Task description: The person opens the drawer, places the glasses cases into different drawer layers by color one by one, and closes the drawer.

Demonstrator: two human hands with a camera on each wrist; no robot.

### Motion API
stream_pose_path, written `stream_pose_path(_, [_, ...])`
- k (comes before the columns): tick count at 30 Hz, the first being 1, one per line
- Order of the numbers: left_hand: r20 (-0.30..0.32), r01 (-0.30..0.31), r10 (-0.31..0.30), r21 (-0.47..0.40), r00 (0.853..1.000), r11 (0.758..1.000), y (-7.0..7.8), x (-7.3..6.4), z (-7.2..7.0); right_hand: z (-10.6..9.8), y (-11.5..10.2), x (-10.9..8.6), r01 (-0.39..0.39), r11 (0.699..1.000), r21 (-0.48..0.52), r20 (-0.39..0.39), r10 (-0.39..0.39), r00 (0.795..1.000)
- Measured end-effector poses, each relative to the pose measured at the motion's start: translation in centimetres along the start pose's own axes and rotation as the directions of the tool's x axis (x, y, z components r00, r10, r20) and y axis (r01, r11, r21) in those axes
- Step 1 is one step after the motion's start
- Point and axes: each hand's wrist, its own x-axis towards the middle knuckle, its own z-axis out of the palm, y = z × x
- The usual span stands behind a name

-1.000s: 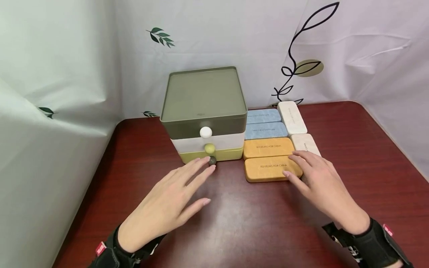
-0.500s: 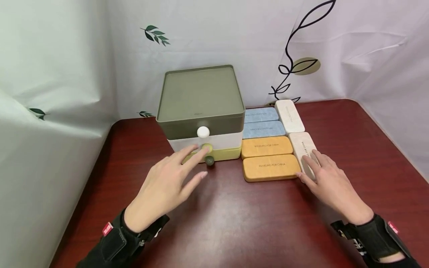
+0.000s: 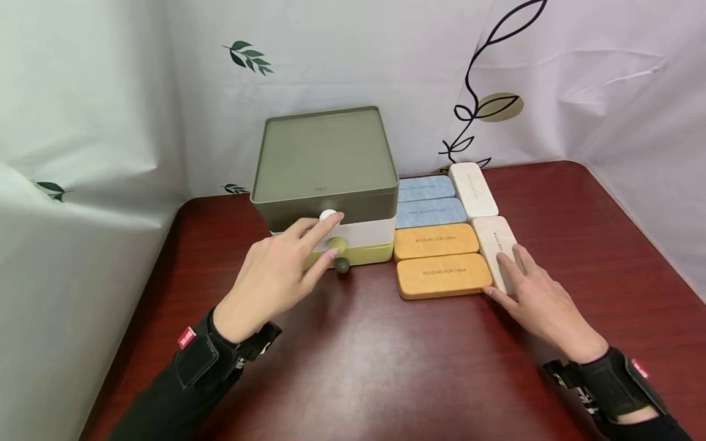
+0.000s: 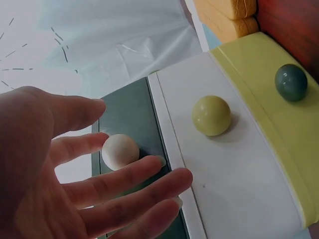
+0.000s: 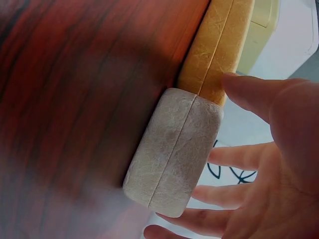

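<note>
My left hand [image 3: 276, 266] is at the front of a three-tier drawer box [image 3: 328, 156] with a dark green top, a white middle and a yellow-green bottom. Its fingertips are right at the white round knob [image 4: 120, 152] of the top drawer, thumb apart from it. Below are a yellow-green knob [image 4: 212, 115] and a dark green knob [image 4: 291, 82]. My right hand [image 3: 543, 300] has its fingers over the nearer white case [image 5: 172, 149], with the thumb tip at the end of the front orange-yellow case [image 3: 444, 275]. Both hands have extended, slightly bent fingers.
Behind the front case lie another orange-yellow case [image 3: 436, 241] and two blue cases [image 3: 430, 212], against the box's right side. A second white case [image 3: 473, 190] lies at the back right. A patterned white curtain [image 3: 331, 55] backs the dark red table [image 3: 397, 367].
My left hand has risen from the bottom dark green knob past the middle one to the white knob. The right hand has shifted right, from the front orange-yellow case onto the nearer white one.
</note>
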Motion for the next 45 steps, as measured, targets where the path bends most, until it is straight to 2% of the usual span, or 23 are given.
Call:
stream_pose_path(5, [-0.007, 0.002, -0.002, -0.009, 1.0, 1.0, -0.4, 0.9, -0.3, -0.1, 0.0, 0.1, -0.012, 1.0, -0.003, 0.023, 0.012, 1.0])
stream_pose_path(11, [0.005, -0.001, 0.002, -0.087, 1.0, 0.996, -0.9, 1.7, -0.3, -0.3, 0.1, 0.2, -0.007, 0.999, -0.037, 0.044, 0.009, 0.999])
stream_pose_path(15, [0.022, 0.0, 0.002, -0.106, 1.0, 0.994, -1.0, 1.8, -0.3, -0.4, 0.1, 0.3, -0.007, 0.998, -0.063, 0.064, 0.011, 0.998])
stream_pose_path(20, [0.044, 0.003, 0.001, -0.086, 0.999, 0.996, -0.7, 1.6, -0.3, -0.4, -0.1, 0.3, -0.032, 0.997, -0.067, 0.091, 0.038, 0.995])
stream_pose_path(31, [0.035, -0.001, 0.004, -0.069, 0.999, 0.998, -0.4, 1.4, -0.5, -0.2, -0.3, 0.5, -0.055, 0.996, -0.075, 0.101, 0.062, 0.993])
stream_pose_path(40, [0.131, 0.019, -0.007, -0.089, 0.991, 0.996, -0.4, 1.4, -1.1, -0.2, -0.3, 0.4, -0.043, 0.997, -0.067, 0.084, 0.049, 0.995])
stream_pose_path(45, [0.14, 0.018, -0.002, -0.11, 0.99, 0.994, -0.4, 1.4, -1.0, -0.1, -0.3, 0.5, -0.057, 0.996, -0.075, 0.082, 0.063, 0.995])
